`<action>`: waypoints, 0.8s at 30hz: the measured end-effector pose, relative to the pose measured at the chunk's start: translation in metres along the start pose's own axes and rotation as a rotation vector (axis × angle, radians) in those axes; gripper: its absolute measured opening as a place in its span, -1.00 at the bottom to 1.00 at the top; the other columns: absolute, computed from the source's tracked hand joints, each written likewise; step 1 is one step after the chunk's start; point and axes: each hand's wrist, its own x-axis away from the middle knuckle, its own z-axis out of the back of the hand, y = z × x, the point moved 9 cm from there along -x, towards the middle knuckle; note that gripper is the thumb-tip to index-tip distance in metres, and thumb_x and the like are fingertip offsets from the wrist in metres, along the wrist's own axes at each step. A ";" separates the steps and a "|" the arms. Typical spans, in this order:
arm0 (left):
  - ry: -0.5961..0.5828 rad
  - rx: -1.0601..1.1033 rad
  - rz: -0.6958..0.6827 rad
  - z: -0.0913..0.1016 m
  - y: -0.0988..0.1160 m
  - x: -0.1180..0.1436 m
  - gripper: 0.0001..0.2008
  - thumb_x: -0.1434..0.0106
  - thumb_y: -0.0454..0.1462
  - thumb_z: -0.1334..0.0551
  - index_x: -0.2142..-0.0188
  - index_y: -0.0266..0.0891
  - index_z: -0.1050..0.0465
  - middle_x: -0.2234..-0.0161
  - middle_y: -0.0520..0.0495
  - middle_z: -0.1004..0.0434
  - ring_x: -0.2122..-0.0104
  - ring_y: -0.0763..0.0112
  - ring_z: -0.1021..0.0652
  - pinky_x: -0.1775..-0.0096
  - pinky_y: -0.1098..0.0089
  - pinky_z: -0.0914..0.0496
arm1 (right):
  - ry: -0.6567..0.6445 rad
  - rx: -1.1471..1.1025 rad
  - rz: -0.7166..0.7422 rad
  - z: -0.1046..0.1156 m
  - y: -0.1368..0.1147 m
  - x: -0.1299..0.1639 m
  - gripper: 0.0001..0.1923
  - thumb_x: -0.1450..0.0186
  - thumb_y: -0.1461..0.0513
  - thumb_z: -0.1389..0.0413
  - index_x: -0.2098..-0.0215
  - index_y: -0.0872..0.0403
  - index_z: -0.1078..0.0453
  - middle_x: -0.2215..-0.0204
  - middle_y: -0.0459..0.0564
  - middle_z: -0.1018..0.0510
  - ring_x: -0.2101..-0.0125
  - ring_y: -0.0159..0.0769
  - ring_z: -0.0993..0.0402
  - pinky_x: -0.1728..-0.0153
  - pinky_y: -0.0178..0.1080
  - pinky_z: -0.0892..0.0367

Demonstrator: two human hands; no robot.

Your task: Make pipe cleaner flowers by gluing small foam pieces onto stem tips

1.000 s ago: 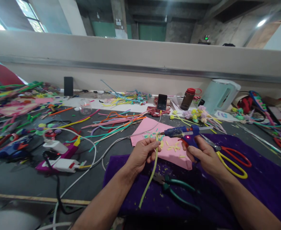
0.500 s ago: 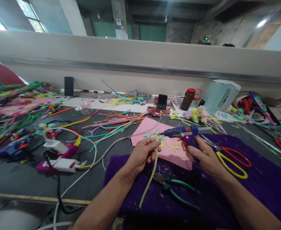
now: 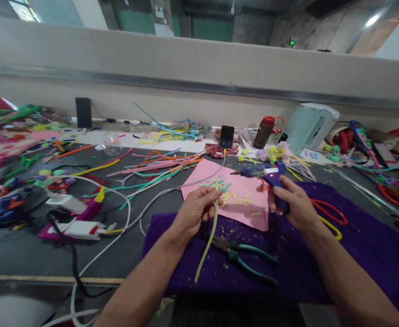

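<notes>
My left hand (image 3: 195,210) pinches the upper end of a yellow-green pipe cleaner (image 3: 206,243) that hangs down over the purple cloth (image 3: 362,250). My right hand (image 3: 293,203) grips a blue glue gun (image 3: 265,171) with a red light on; its nozzle points left, a short way right of and above the pipe cleaner's top. Below both hands lies a pink sheet (image 3: 235,195) strewn with small yellow and teal cut pieces.
Green-handled pliers (image 3: 245,259) lie on the cloth below my hands. Red-and-yellow scissors (image 3: 328,218) sit to the right. Loose pipe cleaners (image 3: 155,170), a phone (image 3: 226,136), a brown bottle (image 3: 263,131), a pale kettle (image 3: 310,127) and a power strip with cables (image 3: 76,227) crowd the table.
The view has shifted, so everything sits a little higher and further left. My right hand has lifted the glue gun slightly up and away from the pipe cleaner tip.
</notes>
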 end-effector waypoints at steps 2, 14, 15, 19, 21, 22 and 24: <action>0.015 -0.012 -0.001 0.001 0.002 0.000 -0.75 -0.06 -0.15 -0.26 0.46 -0.34 -0.37 0.53 0.03 -0.44 0.76 0.74 -0.27 0.77 0.64 -0.02 | 0.065 0.008 -0.027 0.016 0.007 -0.012 -0.78 -0.12 0.15 -0.15 0.31 0.04 -0.25 0.66 -0.19 -0.36 0.68 -0.48 -0.21 0.71 -0.41 -0.13; 0.004 -0.024 -0.042 0.003 0.008 -0.003 -0.79 -0.09 -0.19 -0.24 0.48 -0.33 -0.37 0.54 0.06 -0.41 0.76 0.77 -0.23 0.76 0.63 0.03 | 0.273 0.502 -0.039 0.074 0.050 -0.046 -0.57 -0.08 0.09 -0.14 0.14 0.13 -0.31 0.48 -0.06 -0.51 0.49 -0.34 -0.42 0.45 -0.29 -0.29; 0.007 -0.023 -0.039 0.003 0.008 -0.003 -0.79 -0.09 -0.19 -0.24 0.48 -0.33 -0.37 0.54 0.06 -0.41 0.76 0.77 -0.23 0.76 0.63 0.03 | 0.297 0.609 -0.006 0.076 0.047 -0.046 -0.57 -0.10 0.09 -0.12 0.11 0.13 -0.30 0.46 -0.04 -0.52 0.46 -0.31 -0.44 0.40 -0.27 -0.30; 0.022 -0.020 -0.039 0.004 0.011 -0.003 -0.80 -0.09 -0.20 -0.25 0.47 -0.34 -0.38 0.55 0.06 -0.41 0.76 0.77 -0.22 0.76 0.63 0.03 | 0.285 1.006 -0.038 0.074 0.045 -0.047 -0.59 -0.18 0.09 -0.02 0.06 0.12 -0.28 0.36 0.03 -0.56 0.35 -0.23 -0.48 0.34 -0.23 -0.29; 0.035 -0.022 -0.047 0.006 0.013 -0.003 -0.80 -0.09 -0.20 -0.25 0.47 -0.34 -0.38 0.54 0.06 -0.41 0.76 0.77 -0.22 0.76 0.63 0.04 | 0.270 1.156 -0.072 0.071 0.041 -0.046 -0.58 -0.19 0.08 0.00 0.05 0.11 -0.29 0.28 0.06 -0.56 0.29 -0.19 -0.48 0.33 -0.24 -0.28; 0.045 -0.025 -0.054 0.008 0.014 -0.003 -0.80 -0.09 -0.20 -0.25 0.47 -0.34 -0.38 0.55 0.06 -0.41 0.76 0.77 -0.22 0.76 0.63 0.04 | 0.252 1.222 -0.082 0.069 0.039 -0.045 -0.58 -0.20 0.06 0.00 0.05 0.10 -0.30 0.25 0.07 -0.55 0.27 -0.18 -0.48 0.33 -0.24 -0.28; 0.071 -0.028 -0.069 0.012 0.016 -0.003 -0.80 -0.08 -0.21 -0.26 0.49 -0.35 -0.38 0.55 0.06 -0.40 0.76 0.78 -0.22 0.76 0.63 0.04 | 0.210 1.348 -0.093 0.062 0.034 -0.043 -0.59 -0.21 0.03 0.02 0.09 0.07 -0.34 0.24 0.07 -0.55 0.25 -0.14 -0.47 0.36 -0.24 -0.26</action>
